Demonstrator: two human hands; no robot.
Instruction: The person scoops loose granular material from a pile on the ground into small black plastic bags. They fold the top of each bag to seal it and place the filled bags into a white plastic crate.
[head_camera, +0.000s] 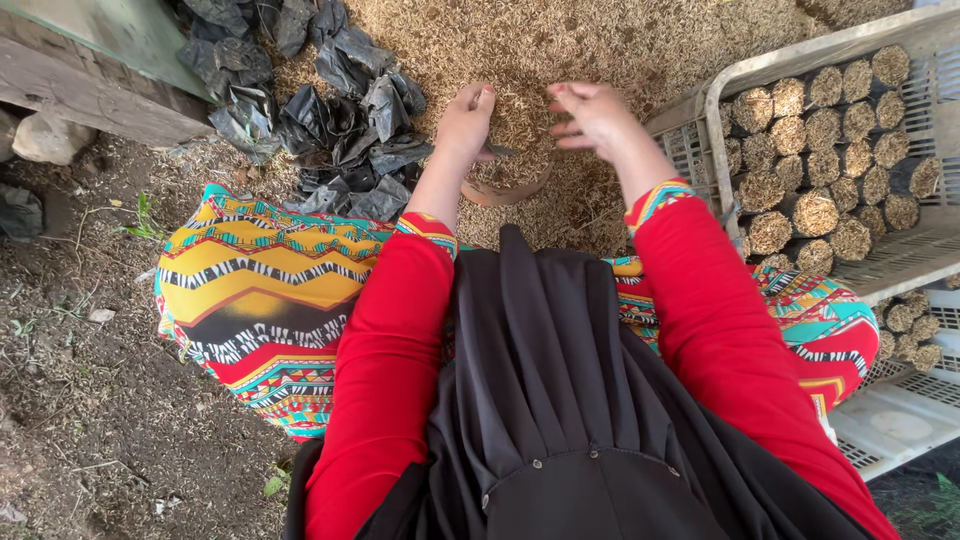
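Left hand (466, 122) closed, pinching a dark bag (497, 152); right hand (594, 117) half-spread above the husk pile (560, 50), beside the filled crate (850, 150).

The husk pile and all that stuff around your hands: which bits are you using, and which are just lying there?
In use: husk pile, under both hands; left hand; right hand; black bags beside the left hand; filled rolls standing in the white crate.

Lying about: stone; wooden plank.

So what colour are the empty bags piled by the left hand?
Black, crumpled plastic bags, left of the left hand; seen in the head view.
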